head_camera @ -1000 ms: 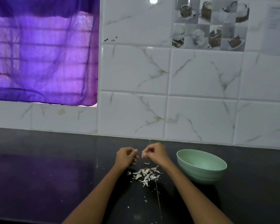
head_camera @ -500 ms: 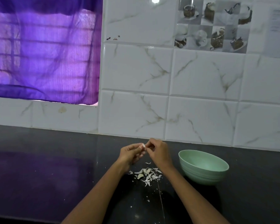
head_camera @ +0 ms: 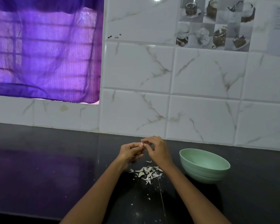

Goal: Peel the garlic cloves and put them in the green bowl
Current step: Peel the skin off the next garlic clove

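The white marble-veined tile wall [head_camera: 200, 94] fills the top of the view, and at ten o'clock a purple curtain [head_camera: 44, 50] glows over the window. At one o'clock sits a picture tile [head_camera: 215, 25] of cups and cakes. Below runs the dark counter [head_camera: 55, 175], glossy, catching a purple sheen on its left side.

Both forearms reach in from six o'clock and meet at centre. At four o'clock from the hands stands the green bowl [head_camera: 204, 165], upright on the counter, just beside the right wrist; what lies inside cannot be told from here.

The left hand [head_camera: 130, 151] has its fingers curled, and the right hand [head_camera: 157, 149] comes in against it from three o'clock, fingertips touching. Each grip is narrow, a pinch on the garlic clove [head_camera: 142, 144], a small pale bit held between the two hands above the counter.

Directly below at six o'clock, a scatter of white peels [head_camera: 149, 173] lies on the counter, with one curved pale piece [head_camera: 141, 174] at its left edge, clove or skin I cannot tell. Tiny flecks trail toward the viewer.
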